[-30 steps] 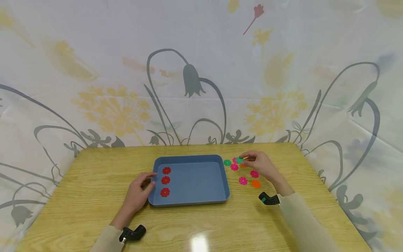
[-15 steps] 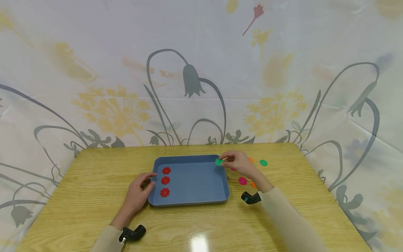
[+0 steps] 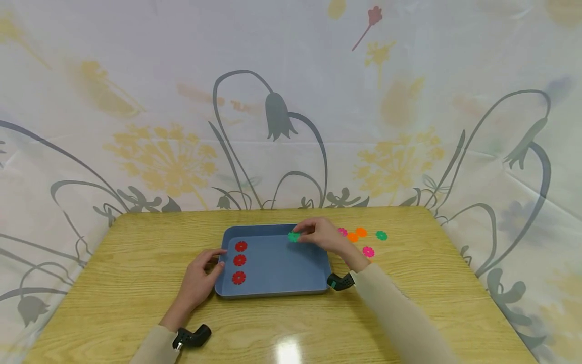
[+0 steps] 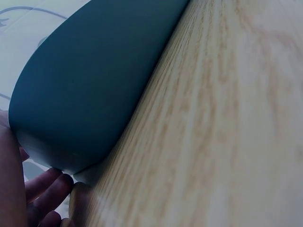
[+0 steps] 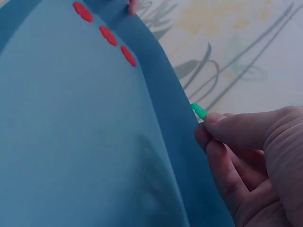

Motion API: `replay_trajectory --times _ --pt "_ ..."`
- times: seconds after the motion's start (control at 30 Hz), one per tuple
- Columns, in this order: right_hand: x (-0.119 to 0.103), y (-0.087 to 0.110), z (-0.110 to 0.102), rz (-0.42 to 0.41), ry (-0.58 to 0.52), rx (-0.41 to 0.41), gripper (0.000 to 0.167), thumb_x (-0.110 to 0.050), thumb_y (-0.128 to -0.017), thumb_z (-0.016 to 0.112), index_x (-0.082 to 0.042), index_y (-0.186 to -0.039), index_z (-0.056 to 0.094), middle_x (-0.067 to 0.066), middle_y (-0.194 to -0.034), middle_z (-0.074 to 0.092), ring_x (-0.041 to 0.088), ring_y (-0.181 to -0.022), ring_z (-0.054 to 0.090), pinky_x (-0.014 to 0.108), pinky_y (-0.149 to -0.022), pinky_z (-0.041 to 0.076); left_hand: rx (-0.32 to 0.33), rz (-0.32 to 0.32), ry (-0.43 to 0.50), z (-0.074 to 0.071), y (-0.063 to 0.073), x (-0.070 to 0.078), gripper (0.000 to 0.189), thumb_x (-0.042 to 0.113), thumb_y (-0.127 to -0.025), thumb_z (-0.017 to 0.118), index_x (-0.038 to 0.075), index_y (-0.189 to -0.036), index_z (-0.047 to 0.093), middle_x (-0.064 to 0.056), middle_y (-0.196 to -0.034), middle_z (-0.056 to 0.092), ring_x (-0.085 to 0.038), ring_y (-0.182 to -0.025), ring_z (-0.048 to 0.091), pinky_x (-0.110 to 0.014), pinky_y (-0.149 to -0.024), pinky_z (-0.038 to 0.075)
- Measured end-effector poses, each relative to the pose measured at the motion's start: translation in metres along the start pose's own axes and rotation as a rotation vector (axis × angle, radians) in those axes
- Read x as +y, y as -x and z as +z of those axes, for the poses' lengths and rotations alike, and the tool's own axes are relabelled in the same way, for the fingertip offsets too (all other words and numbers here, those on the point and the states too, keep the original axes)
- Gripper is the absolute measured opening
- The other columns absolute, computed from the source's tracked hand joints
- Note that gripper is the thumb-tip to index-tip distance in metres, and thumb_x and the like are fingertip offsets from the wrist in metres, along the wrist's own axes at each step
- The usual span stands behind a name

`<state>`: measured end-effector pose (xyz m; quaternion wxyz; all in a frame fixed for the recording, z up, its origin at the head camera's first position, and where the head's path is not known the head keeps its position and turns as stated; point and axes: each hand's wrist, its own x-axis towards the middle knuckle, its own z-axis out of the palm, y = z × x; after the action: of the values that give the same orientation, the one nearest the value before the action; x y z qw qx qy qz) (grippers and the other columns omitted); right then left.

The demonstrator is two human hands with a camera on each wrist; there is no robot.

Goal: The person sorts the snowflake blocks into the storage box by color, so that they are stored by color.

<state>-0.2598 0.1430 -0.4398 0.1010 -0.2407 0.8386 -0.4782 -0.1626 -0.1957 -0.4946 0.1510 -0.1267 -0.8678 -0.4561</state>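
In the head view, a blue rectangular tray [image 3: 273, 292] lies on the wooden table. Three red flower-shaped discs [image 3: 239, 260] form a column along its left side. My left hand [image 3: 198, 277] holds the tray's left wall, fingertips at the rim; the left wrist view shows curled fingers [image 4: 49, 191] against the outer wall. Between thumb and fingertips, my right hand [image 3: 324, 236] pinches a green flower-shaped disc [image 3: 293, 236] over the back part of the tray. The right wrist view shows this green disc [image 5: 199, 111] edge-on, above the tray floor.
Right of the tray lie loose flower discs: pink ones [image 3: 368, 252], orange ones [image 3: 361, 232] and a green one [image 3: 381, 235]. My right forearm hides part of that area. A flower-patterned cloth [image 3: 291, 151] hangs behind the table.
My right hand has carried the green disc leftward from the loose discs, across the tray's right rim and over its back part. The left hand and tray have stayed put.
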Motion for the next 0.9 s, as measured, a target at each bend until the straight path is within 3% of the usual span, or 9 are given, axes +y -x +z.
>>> replay_trajectory --times 0.33,0.9 --pt "-0.008 -0.021 0.021 -0.062 0.027 -0.058 0.02 -0.008 -0.081 0.071 -0.01 -0.101 0.072 -0.001 -0.096 0.068 0.012 -0.079 0.061 0.028 -0.068 0.049 0.0 0.006 -0.004 0.0 0.0 -0.002 0.028 0.011 -0.089 0.062 0.013 -0.117 0.063 0.001 -0.11 0.06 -0.013 -0.088 0.057 -0.028 -0.073 0.049" --pt "-0.013 -0.044 0.049 -0.014 0.097 -0.134 0.019 -0.004 -0.083 0.069 -0.01 -0.101 0.073 -0.001 -0.091 0.069 0.008 -0.077 0.061 0.024 -0.068 0.049 -0.002 0.01 -0.001 0.0 -0.001 -0.001 0.028 0.01 -0.089 0.062 0.012 -0.117 0.063 0.001 -0.108 0.061 -0.013 -0.087 0.057 -0.028 -0.072 0.048"
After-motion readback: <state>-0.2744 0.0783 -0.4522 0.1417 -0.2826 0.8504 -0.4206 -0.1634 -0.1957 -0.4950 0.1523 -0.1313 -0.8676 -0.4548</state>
